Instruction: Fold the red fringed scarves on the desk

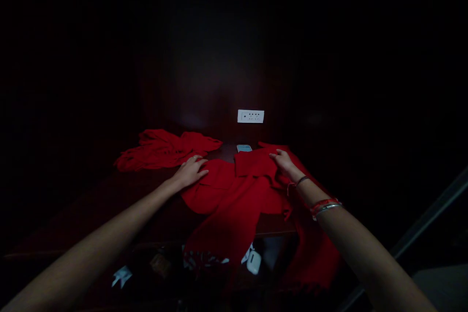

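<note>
A red fringed cloth (234,209) lies spread on the dark table (157,219), its ends hanging over the front edge. My left hand (190,171) rests on its left part, fingers apart. On the right, my right hand (283,161) is closed on a fold of the same cloth, thumb on top. A second red cloth (164,150) sits crumpled at the back left, just beyond my left hand. Where one fold ends and another begins is hard to tell in the dim light.
A white socket plate (250,116) is on the back wall. A phone (244,148) lies behind the cloth. Below the table edge are a white earphone case (253,262), a crumpled pale scrap (122,276) and a brownish item (160,265).
</note>
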Motion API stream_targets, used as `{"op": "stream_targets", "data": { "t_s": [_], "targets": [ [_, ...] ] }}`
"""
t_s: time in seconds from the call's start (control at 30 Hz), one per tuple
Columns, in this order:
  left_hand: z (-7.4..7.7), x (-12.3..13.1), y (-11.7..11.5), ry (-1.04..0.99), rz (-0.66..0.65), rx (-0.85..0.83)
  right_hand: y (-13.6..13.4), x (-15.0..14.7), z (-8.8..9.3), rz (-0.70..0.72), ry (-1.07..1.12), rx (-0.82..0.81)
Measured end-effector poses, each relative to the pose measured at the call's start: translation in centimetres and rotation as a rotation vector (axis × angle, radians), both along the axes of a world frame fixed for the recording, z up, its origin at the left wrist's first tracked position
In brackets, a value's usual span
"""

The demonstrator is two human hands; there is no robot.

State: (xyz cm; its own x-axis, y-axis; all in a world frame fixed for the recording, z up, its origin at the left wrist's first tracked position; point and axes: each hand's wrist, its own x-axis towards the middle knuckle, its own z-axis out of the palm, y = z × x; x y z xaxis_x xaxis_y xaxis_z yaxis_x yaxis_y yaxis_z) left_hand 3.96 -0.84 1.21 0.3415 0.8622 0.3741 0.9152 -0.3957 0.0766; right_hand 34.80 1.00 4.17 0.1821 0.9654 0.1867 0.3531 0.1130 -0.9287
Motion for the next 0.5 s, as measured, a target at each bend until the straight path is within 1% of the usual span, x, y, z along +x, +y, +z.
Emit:
{"op": "stream_targets", "data": {
  "t_s": [0.03,0.07,0.1,0.13,0.17,0.2,0.23,0.27,0.33,0.4,0.43,0.5],
  "targets": [
    [-0.4,0.6,-0.5,0.0,-0.006,0.052,-0.3,1.3,0.6,-0.015,0.053,0.029],
    [-0.7,1.1,-0.9,-0.005,0.015,0.078,-0.6,2.5,1.4,-0.028,0.118,0.065],
    [-1.0,1.4,-1.4,-0.014,0.066,0.07,-0.7,3.8,2.1,-0.036,0.183,0.104],
    [-1.2,1.6,-1.7,-0.027,0.143,0.02,-0.8,5.1,2.8,-0.041,0.227,0.134],
    [-1.4,1.6,-1.9,-0.043,0.229,-0.069,-0.9,6.3,3.3,-0.051,0.245,0.147],
    [-1.7,1.5,-2.1,-0.057,0.298,-0.185,-0.9,7.3,3.6,-0.061,0.244,0.137],
    [-1.9,1.4,-2.1,-0.069,0.334,-0.297,-0.9,8.2,3.6,-0.068,0.228,0.107],
    [-2.1,1.3,-2.2,-0.078,0.335,-0.388,-0.8,8.8,3.4,-0.066,0.2,0.06],
    [-2.4,1.4,-2.4,-0.076,0.255,-0.474,-0.6,9.4,2.5,-0.057,0.12,-0.051],
    [-2.5,2.0,-2.9,-0.051,0.183,-0.453,-0.4,9.0,1.3,-0.061,0.046,-0.109],
    [-2.4,2.4,-3.2,-0.038,0.178,-0.425,-0.3,8.6,0.8,-0.07,0.024,-0.107],
    [-2.3,3.1,-3.6,-0.007,0.209,-0.343,-0.1,7.8,0.4,-0.085,-0.001,-0.057]
  ]
}}
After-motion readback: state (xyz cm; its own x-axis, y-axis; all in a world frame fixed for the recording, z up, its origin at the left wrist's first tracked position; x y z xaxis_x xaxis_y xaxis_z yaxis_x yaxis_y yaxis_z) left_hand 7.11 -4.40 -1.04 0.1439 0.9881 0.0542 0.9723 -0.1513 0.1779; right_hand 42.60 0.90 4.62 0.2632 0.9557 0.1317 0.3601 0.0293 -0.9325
